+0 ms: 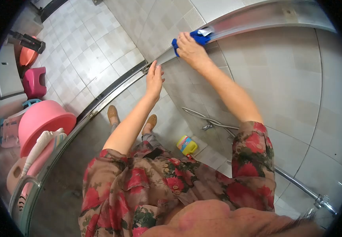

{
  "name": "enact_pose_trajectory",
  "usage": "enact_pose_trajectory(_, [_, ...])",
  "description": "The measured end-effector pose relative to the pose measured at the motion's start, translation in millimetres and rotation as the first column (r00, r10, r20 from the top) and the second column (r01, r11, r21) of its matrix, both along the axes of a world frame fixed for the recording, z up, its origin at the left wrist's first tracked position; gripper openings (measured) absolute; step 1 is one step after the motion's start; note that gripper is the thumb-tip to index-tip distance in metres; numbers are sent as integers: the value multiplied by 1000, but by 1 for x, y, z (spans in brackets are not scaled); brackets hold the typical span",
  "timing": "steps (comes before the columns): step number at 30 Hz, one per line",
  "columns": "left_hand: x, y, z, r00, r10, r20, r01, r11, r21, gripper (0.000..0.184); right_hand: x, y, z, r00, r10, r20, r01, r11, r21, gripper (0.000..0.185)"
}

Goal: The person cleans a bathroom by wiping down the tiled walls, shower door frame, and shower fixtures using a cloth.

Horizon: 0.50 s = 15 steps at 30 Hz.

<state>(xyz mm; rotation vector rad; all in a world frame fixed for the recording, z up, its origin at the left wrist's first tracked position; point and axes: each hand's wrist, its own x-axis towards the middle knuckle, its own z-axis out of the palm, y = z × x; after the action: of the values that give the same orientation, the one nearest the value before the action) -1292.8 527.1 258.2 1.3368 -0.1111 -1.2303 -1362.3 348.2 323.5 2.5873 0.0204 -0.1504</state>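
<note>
My right hand (190, 48) is closed on a blue cloth (202, 38), which has a pale patch at its upper edge. The cloth lies against the metal door-frame strip (250, 28) that curves along the tiled wall. Lower and to the left, my left hand (154, 82) is open, its fingers stretched out and nothing in it. Its fingertips are near the lower part of that strip, close to the corner of the door track (111, 85); whether they touch it, I cannot tell.
A yellow bottle (187, 145) stands on the floor near my feet. A shower hose (202, 115) hangs along the right wall, with a metal rail (297, 183) nearby. Beyond the glass door are a pink basin (46, 118) and a magenta stool (35, 82).
</note>
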Motion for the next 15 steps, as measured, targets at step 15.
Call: enact_pose_trajectory(15, [-3,-37,107,935,-188,-300,-3,842,-539,51,-34,72,102,719,-369,589,54,875,482,26])
